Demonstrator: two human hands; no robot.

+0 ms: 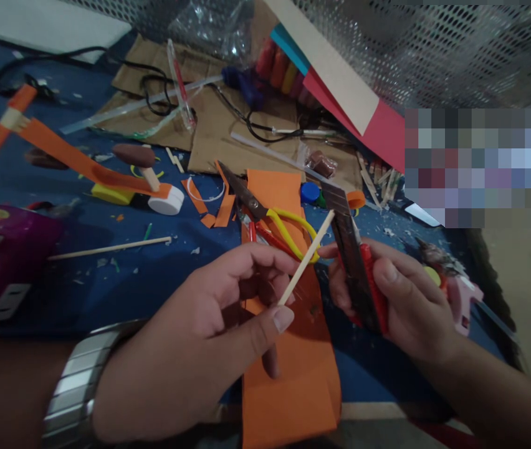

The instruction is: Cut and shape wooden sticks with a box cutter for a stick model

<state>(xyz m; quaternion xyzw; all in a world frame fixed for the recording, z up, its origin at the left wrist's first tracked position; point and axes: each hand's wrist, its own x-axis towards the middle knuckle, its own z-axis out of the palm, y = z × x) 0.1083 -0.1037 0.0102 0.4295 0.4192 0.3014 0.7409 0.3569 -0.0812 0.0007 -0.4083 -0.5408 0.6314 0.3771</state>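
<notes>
- My left hand [186,343] pinches a thin wooden stick [306,259] between thumb and fingers.
- My right hand [412,302] grips a red-and-black cutter [356,268] by the stick's far end; whether they touch, I cannot tell.
- Below, yellow-handled scissors [257,206] lie partly on an orange strip [288,405] across the desk [191,249].

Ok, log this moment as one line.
left hand: holds stick | right hand: holds cutter, blade near stick's tip | scissors: partly over orange sheet

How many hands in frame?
2: left hand, left of centre, pinching a thin wooden stick; right hand, right of centre, gripping a red-and-black cutter. Pixelation may hide more.
</notes>
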